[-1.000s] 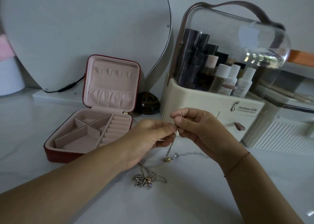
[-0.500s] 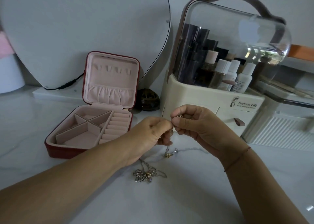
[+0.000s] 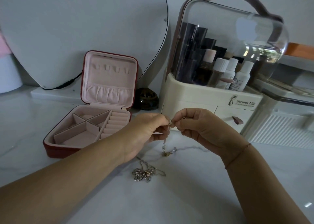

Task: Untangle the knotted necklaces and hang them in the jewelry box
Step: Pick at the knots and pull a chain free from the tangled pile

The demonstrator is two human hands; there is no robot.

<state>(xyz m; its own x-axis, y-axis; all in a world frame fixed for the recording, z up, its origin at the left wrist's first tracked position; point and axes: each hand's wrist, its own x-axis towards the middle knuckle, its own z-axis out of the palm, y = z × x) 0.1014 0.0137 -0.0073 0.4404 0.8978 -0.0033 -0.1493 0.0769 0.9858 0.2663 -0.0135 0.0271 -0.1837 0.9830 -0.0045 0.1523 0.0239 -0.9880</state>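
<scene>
My left hand (image 3: 146, 130) and my right hand (image 3: 198, 126) meet above the marble table, each pinching the top of a thin necklace chain (image 3: 165, 143). The chain hangs down between them, and its small pendants (image 3: 169, 152) rest on the table. A second tangle of necklaces (image 3: 144, 173), silver with a pink bead, lies on the table below my left wrist. The red jewelry box (image 3: 56, 149) stands open at the left, with pink lining, empty compartments and small hooks in its raised lid (image 3: 110, 77).
A cream cosmetics organizer (image 3: 203, 103) with a clear dome and bottles stands right behind my hands. A small dark round dish (image 3: 146, 98) sits between it and the box. A large mirror (image 3: 81, 28) leans at the back left. A white ribbed container (image 3: 282, 130) is at the right.
Both hands stay together on the chain; the fingers have shifted slightly along its top. The pendants still lie on the table.
</scene>
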